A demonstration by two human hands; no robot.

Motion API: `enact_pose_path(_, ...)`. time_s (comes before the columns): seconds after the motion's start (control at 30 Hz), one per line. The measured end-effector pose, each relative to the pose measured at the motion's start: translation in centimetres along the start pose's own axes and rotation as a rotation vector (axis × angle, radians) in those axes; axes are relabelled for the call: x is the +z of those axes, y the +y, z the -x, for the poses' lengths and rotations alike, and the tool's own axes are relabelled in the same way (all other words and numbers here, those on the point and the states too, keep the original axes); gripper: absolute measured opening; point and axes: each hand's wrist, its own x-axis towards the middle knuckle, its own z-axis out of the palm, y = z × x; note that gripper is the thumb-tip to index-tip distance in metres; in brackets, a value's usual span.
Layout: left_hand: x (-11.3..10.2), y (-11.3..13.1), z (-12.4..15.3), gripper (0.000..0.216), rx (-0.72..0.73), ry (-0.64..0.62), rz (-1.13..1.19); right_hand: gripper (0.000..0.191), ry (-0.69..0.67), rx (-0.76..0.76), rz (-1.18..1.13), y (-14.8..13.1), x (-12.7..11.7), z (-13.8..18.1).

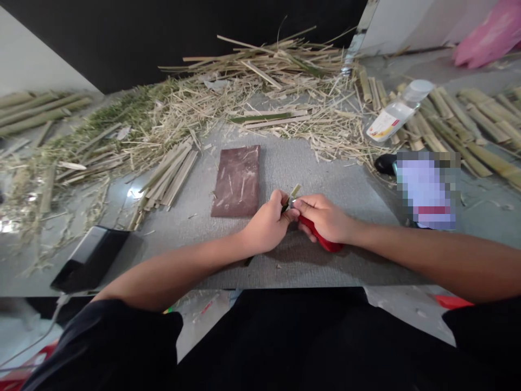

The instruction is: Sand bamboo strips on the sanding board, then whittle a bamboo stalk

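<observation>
Over the near part of the grey table, my two hands meet, fingers closed. My left hand pinches a short greenish bamboo strip, whose pale end sticks up past the fingertips. Wrapped in my right hand is a red-handled knife; its metal end lies against the strip, mostly hidden by fingers and thumb. Just left of the hands a worn, dark reddish-brown slab lies flat. Beyond it, to the left, is a loose bundle of split bamboo strips.
Bamboo shavings spread across the back, with longer strips piled behind. Bamboo pieces lie at right beside a clear bottle and a blurred-out, phone-like object. A black device with a cable stands at the left front edge.
</observation>
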Motion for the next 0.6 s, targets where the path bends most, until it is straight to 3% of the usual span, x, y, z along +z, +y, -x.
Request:
enact_pose_path(0.23,-0.2,0.0,-0.1,0.032,0.026,-0.069,0.025,0.040,-0.339,0.197,-0.043,-1.2,-2.3,-0.8)
enact_pose_path(0.37,0.0,0.1,0.2,0.031,0.021,-0.051,0.017,0.038,-0.348,0.223,-0.093,-1.3,-2.5,-1.1)
enact_pose_path(0.6,0.2,0.2,0.2,0.027,0.022,-0.026,-0.019,0.042,-0.310,0.131,-0.009,-0.7,-2.0,-0.8)
